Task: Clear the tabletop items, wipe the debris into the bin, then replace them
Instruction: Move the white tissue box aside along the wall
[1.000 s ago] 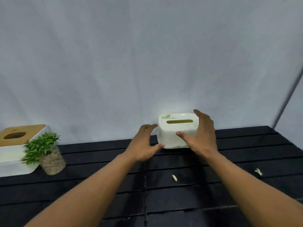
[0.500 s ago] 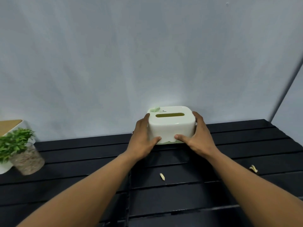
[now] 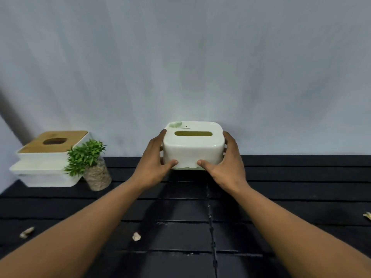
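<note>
Nearest the camera, bits of debris [image 3: 136, 236] dot the black slatted counter [image 3: 281, 227]. Further out, the left hand [image 3: 154, 163] and right hand [image 3: 226, 165] clamp the white tissue box [image 3: 192, 149] from either side, thumbs on its front and fingers round the ends, back by the wall. Best bet is probably an even squeeze and a level lift, parking it by the wood-lidded box [image 3: 48, 157] and little plant [image 3: 90, 159] far left. There's a tiny mark by the slot, unreadable.

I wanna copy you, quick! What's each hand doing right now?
Left hand: grips the left side of the white tissue box.
Right hand: grips the box's right side.
</note>
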The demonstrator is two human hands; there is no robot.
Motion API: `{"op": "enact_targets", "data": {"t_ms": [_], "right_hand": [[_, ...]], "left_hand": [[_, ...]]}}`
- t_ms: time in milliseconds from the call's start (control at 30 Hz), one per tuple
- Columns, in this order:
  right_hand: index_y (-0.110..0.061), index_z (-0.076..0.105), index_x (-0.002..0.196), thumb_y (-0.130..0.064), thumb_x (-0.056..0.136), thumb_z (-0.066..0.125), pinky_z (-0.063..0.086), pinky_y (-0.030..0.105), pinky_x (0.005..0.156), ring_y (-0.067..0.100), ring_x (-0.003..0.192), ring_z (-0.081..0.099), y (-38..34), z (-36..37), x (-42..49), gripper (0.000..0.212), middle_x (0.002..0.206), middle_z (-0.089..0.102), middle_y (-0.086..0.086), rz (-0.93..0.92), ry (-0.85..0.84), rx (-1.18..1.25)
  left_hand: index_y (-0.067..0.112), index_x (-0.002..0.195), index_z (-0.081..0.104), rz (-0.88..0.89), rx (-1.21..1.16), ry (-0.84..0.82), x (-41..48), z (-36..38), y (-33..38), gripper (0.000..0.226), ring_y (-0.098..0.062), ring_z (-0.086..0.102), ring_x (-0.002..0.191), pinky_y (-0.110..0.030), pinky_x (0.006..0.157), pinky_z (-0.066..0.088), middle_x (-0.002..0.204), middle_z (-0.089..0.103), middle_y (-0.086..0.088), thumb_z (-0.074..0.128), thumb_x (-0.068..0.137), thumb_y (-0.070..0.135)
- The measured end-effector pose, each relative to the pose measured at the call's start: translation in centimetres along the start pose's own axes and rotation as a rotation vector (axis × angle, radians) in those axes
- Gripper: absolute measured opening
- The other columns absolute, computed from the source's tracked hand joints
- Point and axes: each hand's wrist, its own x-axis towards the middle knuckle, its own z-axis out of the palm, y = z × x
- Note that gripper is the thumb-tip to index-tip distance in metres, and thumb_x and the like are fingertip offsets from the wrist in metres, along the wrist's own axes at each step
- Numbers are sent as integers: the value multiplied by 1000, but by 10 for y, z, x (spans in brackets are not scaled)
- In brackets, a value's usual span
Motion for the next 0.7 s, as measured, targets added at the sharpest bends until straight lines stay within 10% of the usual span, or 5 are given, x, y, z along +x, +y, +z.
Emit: {"op": "enact_targets", "data": {"t_ms": [700], "right_hand": [[-36,13,146,-39,62,84,45,41,101,16,125,44,-25,118,-17,109,144,32,-6,-49,-153,-58]], "left_hand": [[46,144,13,-150,-72,103,-27,-59,-95,89,-16,36,136,-45,112,34,148,36,3,65,83,7]]}}
